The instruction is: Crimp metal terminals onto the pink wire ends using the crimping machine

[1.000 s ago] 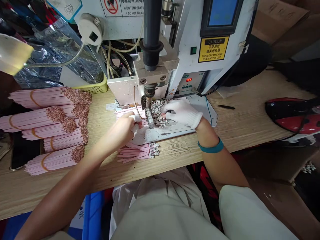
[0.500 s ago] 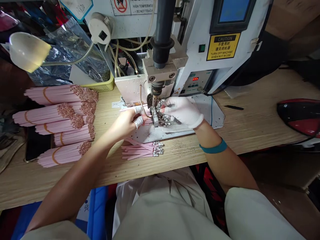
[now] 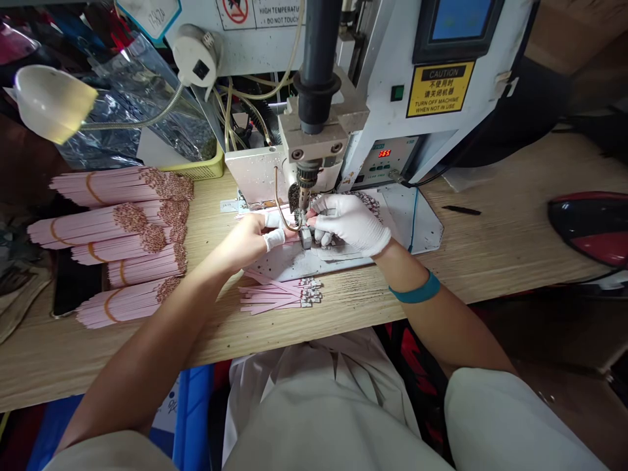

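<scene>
My left hand (image 3: 252, 241), with white covers on some fingers, is closed on a pink wire (image 3: 290, 235) just left of a small metal block (image 3: 306, 237). My right hand (image 3: 350, 224), in a white glove with bare fingertips, is pinched together at the block's right side. Whatever it holds is too small to make out. Directly above the block stands the soldering tip (image 3: 303, 196) of the machine, with a thin bent tube (image 3: 277, 196) curving down beside it. Small metal parts (image 3: 366, 201) lie partly hidden behind my right hand.
Pink wires with metal ends (image 3: 279, 294) lie at the table's front. Banded bundles of pink wires (image 3: 118, 252) are stacked at left, over a dark phone-like slab (image 3: 76, 281). A lamp (image 3: 53, 104) leans in at upper left. A dark stick (image 3: 461, 210) lies right.
My right hand has shifted left, bringing its fingertips to the block under the tip, and uncovering small parts behind it. My left hand has barely moved. The red display reading has changed.
</scene>
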